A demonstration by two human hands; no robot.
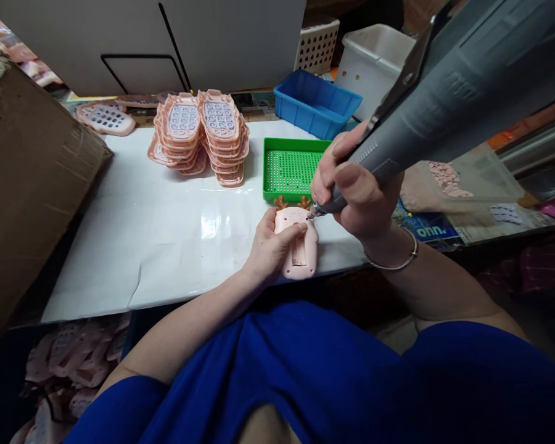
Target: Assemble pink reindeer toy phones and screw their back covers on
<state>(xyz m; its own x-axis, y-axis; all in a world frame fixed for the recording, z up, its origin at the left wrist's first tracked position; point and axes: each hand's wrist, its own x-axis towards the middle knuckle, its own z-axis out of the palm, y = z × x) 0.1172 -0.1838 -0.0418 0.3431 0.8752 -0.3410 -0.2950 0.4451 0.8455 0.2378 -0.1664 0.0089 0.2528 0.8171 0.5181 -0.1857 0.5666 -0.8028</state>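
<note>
Head view: the white table (166, 234) has its near edge just under the hands; a wide bare stretch lies at nine o'clock of them, bounded at far left by a cardboard box (28, 179). At twelve o'clock a green tray (289, 168) sits just beyond the toy (298, 240); a blue bin (315, 102) lies past it at one o'clock; stacks of pink shells (201, 132) stand at eleven o'clock, well apart. The toy lies at the table's near edge, back up; it is pink, rounded, with brown antlers at its far end and a ribbed panel. The left hand (271, 250) presses down on it, fingers curled over its left side; the right hand (351, 188) is closed around a grey driver (435, 92), tip touching the toy's upper right.
</note>
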